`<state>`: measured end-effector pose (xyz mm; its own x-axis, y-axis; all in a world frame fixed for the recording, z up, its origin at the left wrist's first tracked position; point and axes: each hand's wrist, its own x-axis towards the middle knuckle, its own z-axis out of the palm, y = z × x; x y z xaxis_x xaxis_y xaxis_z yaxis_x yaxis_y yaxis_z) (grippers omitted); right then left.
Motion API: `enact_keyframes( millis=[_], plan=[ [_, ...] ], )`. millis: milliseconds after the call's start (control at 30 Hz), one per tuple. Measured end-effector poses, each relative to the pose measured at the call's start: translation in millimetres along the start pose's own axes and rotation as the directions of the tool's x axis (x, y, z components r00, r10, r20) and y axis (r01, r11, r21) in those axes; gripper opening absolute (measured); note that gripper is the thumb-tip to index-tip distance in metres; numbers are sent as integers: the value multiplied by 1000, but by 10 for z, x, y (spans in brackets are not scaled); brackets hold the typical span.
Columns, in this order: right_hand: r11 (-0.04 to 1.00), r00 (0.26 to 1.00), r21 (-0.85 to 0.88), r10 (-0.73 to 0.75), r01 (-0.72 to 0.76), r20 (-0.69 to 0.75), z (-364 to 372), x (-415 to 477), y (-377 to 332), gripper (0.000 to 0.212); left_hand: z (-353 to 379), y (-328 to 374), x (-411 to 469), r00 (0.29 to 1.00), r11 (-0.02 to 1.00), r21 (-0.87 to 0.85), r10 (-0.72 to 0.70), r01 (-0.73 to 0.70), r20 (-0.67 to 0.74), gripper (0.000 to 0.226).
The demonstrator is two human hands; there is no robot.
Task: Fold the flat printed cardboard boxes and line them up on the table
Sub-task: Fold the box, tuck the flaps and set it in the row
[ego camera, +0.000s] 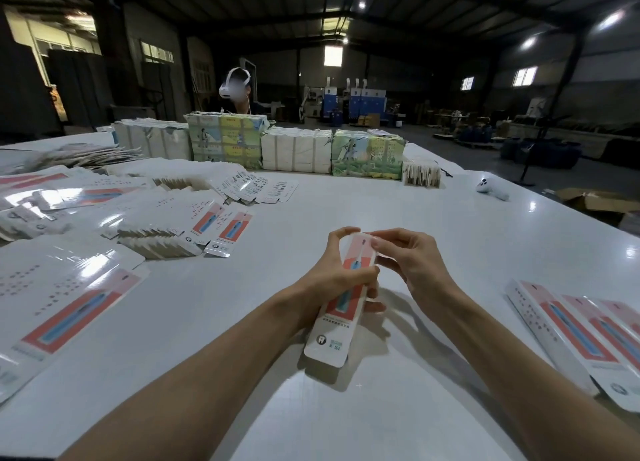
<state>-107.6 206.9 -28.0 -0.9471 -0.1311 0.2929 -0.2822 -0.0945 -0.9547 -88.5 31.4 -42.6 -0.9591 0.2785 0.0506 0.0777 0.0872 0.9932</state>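
Observation:
A narrow white cardboard box [337,325] printed with a red panel and a blue toothbrush is held above the white table [242,322]. My left hand [332,280] grips its middle, fingers curled round it. At the box's far end, my right hand [408,260] pinches the top flap. Several folded boxes [581,339] of the same print lie side by side at the right. Flat printed boxes [69,308] lie spread at the left, and more [194,225] are fanned out in overlapping stacks further back.
Bundled packs of cartons [298,152] form a row across the far side of the table. A person wearing a white headset [235,86] stands behind them. A white controller [491,189] lies at the far right. An open brown carton [595,201] sits on the floor beyond the table edge.

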Motion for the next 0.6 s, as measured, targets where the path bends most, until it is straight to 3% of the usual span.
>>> enact_keyframes(
  millis=[167, 267, 400, 433, 533, 600],
  plan=[
    [999, 999, -33, 24, -25, -29, 56, -13, 29, 25, 67, 21, -11, 999, 979, -199, -41, 37, -16, 90],
    [953, 994, -295, -94, 72, -63, 100, -20, 34, 37, 139, 79, -5, 996, 931, -364, -49, 20, -72, 76],
    [760, 954, -586, -285, 282, 91, 112, -41, 39, 26, 133, 104, -14, 992, 848, -528, -36, -33, -120, 59],
    [701, 954, -653, -271, 286, 128, 128, -66, 17, 29, 114, 110, -26, 994, 813, -581, -30, -37, -106, 60],
    [537, 972, -810, -143, 236, 188, 174, -132, -76, 66, 51, 141, -87, 998, 706, -709, -41, 2, -38, 58],
    [505, 967, -832, -24, 231, 254, 177, -167, -170, 78, 20, 96, -89, 999, 693, -721, -33, -1, -33, 52]
  ],
)
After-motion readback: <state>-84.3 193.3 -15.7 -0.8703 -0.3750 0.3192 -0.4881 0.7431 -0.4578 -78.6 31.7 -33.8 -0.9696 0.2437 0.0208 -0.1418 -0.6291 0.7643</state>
